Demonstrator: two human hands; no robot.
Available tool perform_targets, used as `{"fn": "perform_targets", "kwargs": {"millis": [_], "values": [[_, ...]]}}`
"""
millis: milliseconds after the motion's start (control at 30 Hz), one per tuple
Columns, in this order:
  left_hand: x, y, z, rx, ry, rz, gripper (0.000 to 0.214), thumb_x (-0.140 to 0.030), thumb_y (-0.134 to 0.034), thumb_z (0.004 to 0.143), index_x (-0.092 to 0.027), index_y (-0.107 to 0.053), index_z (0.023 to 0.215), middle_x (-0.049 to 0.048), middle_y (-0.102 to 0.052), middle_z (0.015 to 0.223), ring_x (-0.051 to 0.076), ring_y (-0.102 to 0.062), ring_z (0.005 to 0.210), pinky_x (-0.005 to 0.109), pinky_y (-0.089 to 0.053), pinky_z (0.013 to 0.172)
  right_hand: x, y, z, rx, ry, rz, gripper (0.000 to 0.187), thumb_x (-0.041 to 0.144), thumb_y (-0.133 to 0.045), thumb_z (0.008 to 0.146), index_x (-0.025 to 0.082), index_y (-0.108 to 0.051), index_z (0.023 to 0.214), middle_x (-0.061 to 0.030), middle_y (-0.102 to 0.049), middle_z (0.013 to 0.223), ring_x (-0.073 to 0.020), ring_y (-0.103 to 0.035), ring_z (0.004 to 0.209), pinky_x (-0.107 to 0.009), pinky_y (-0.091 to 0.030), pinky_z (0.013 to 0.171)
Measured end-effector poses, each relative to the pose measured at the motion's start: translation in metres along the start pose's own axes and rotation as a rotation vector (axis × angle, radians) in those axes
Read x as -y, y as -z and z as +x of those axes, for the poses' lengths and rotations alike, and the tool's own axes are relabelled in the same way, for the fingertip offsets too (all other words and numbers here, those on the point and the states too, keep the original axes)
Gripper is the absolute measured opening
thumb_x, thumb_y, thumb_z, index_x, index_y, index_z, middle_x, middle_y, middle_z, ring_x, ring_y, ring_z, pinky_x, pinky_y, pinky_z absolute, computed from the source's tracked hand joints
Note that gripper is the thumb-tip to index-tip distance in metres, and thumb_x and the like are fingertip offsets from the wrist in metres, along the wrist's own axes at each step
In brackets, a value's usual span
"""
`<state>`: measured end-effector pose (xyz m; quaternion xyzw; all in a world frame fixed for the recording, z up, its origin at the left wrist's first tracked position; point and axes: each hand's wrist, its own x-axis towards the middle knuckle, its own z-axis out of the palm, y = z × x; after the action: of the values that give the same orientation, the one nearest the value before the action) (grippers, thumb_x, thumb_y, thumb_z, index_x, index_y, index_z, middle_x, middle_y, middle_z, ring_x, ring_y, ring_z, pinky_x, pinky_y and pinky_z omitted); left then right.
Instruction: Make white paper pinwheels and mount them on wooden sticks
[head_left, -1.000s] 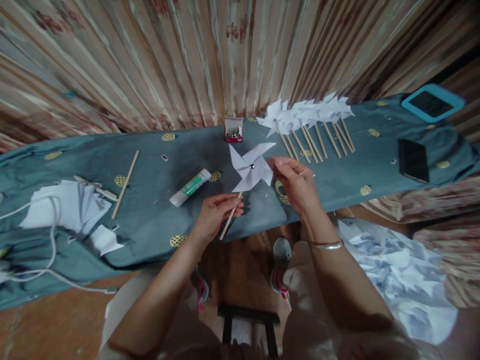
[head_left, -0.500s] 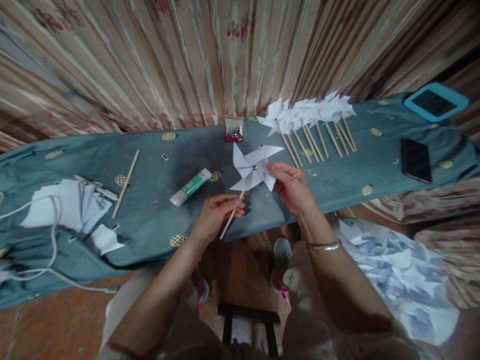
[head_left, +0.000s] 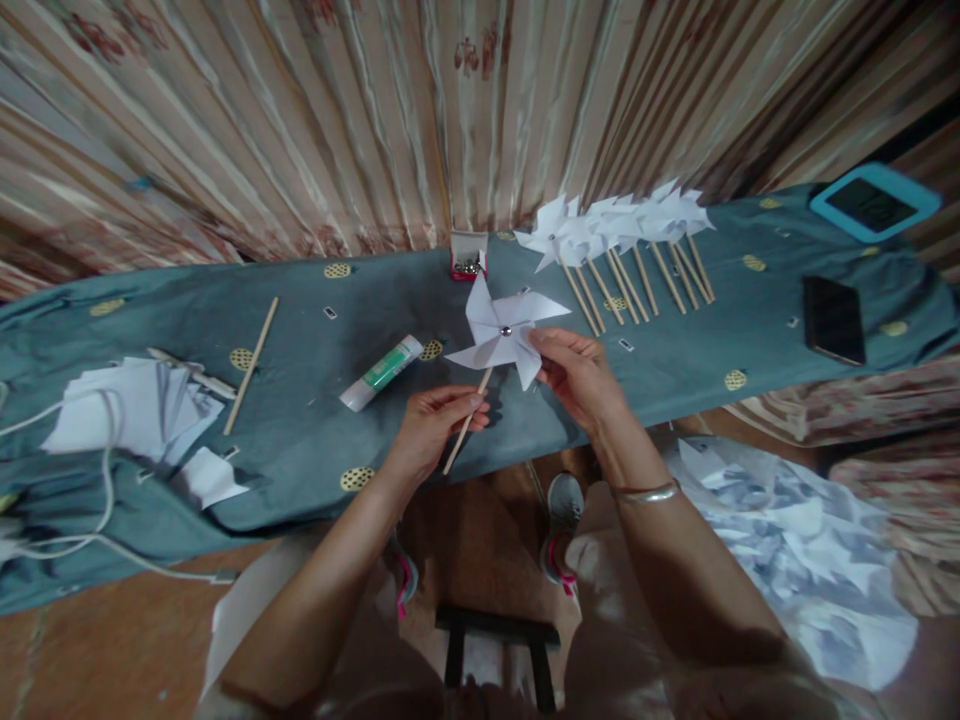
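Observation:
A white paper pinwheel (head_left: 501, 338) with a silver pin at its centre is held up over the front of the table. My left hand (head_left: 439, 425) pinches its wooden stick (head_left: 460, 445) just below the blades. At the right side of the wheel, my right hand (head_left: 577, 370) has thumb and fingers closed on a paper blade. Behind the pinwheel stands a small open red and white box (head_left: 469, 262) of metal pins. A green and white glue stick (head_left: 382, 373) lies to the left of it.
Several finished pinwheels (head_left: 619, 228) lie in a row at the back right. A phone (head_left: 834, 320) and a blue-framed display (head_left: 876, 203) are at the far right. Paper sheets (head_left: 131, 410), a loose stick (head_left: 252, 365) and a white cable (head_left: 109, 480) lie left. A plastic bag (head_left: 802, 550) sits low right.
The pinwheel's blades have turned slightly about the pin, and its centre has shifted a little to the left. Both hands keep their grips.

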<state>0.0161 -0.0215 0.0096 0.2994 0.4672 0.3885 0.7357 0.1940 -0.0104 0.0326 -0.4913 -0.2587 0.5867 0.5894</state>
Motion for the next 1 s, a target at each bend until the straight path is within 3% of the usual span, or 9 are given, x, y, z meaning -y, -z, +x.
{"fn": "perform_targets", "kwargs": {"millis": [333, 1000], "values": [[0.001, 0.001, 0.000, 0.002, -0.008, 0.004, 0.040, -0.036, -0.093, 0.049, -0.012, -0.076, 0.076, 0.0038, -0.073, 0.066, 0.011, -0.064, 0.053, 0.025, -0.055, 0.058, 0.000, -0.003, -0.001, 0.034, -0.016, -0.005, 0.030, 0.039, -0.093, 0.049, 0.021, -0.072, 0.060, 0.0043, -0.066, 0.057, -0.0060, -0.055, 0.049, -0.018, -0.045, 0.045], [0.004, 0.002, 0.002, -0.014, -0.012, -0.031, 0.042, -0.037, -0.095, 0.046, -0.013, -0.077, 0.075, 0.0041, -0.074, 0.066, 0.010, -0.065, 0.052, 0.022, -0.055, 0.057, -0.012, -0.007, -0.002, 0.033, -0.102, 0.068, 0.036, 0.033, -0.098, 0.044, 0.018, -0.075, 0.067, 0.0038, -0.071, 0.066, -0.0072, -0.062, 0.058, -0.019, -0.053, 0.058]]}}
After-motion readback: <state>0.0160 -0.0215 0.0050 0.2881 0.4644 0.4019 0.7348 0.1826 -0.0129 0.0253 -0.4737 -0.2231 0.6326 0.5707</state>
